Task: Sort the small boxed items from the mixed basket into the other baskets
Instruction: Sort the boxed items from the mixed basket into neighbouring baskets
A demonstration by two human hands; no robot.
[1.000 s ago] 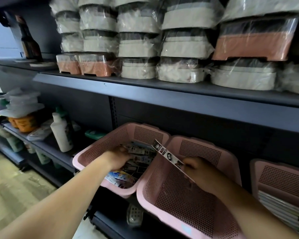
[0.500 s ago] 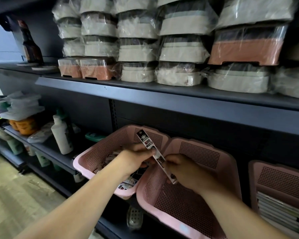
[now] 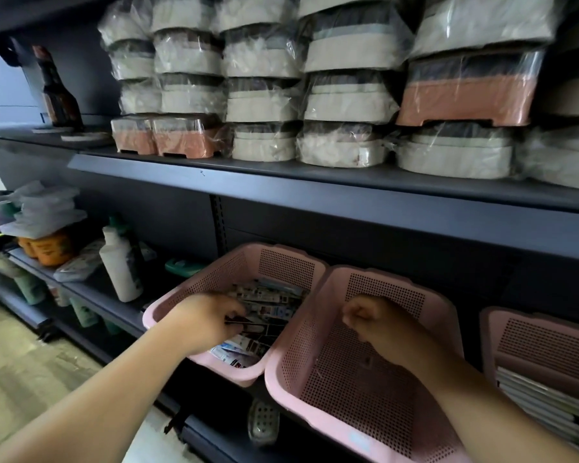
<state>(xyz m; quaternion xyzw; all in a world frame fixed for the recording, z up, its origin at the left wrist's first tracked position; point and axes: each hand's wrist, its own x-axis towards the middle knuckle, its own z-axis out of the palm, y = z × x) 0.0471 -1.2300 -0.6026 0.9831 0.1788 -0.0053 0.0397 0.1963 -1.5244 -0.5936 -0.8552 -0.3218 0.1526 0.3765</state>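
While left hand point(image 3: 211, 320) pinches slim box point(image 3: 254, 326) in mixed basket point(image 3: 281, 265), right hand point(image 3: 371, 320) curled empty over middle basket point(image 3: 365, 396).

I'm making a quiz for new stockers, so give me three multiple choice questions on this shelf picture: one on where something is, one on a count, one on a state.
1. Where is the left hand? A in the leftmost basket, on the boxed items; B on the top shelf; C on the floor.
2. How many pink baskets show? A two; B three; C five.
3. How does the white bottle stand? A lying flat; B upside down; C upright.
Answers: 1 A, its fingers reach down onto the boxes there; 2 B, the leftmost, the middle basket and the rightmost basket; 3 C, its cap points up.
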